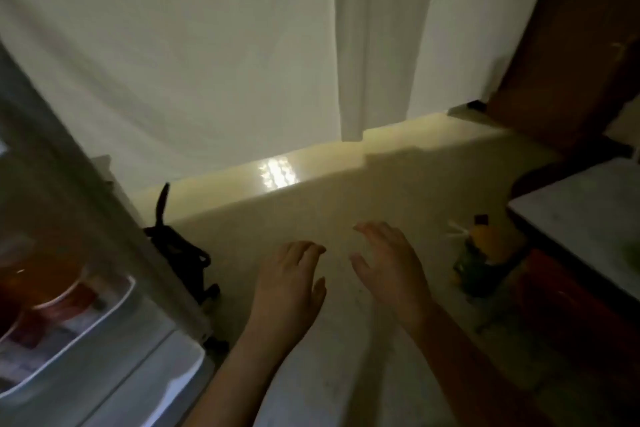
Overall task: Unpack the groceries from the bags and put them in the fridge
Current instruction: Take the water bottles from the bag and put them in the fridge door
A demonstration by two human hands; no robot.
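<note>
Both my hands hang empty over the pale floor in the middle of the view. My left hand has its fingers loosely curled and apart. My right hand is spread flat, palm down. At the left edge the open fridge shows a white door shelf with a brownish jar and packets in it, blurred. A clear bag of groceries with yellow and green items sits on the floor at the right, an arm's reach from my right hand.
A white curtain hangs ahead down to the floor. Black cables lie on the floor beside the fridge. A white-topped table stands at the right with a red thing under it. A brown wooden door is at the far right.
</note>
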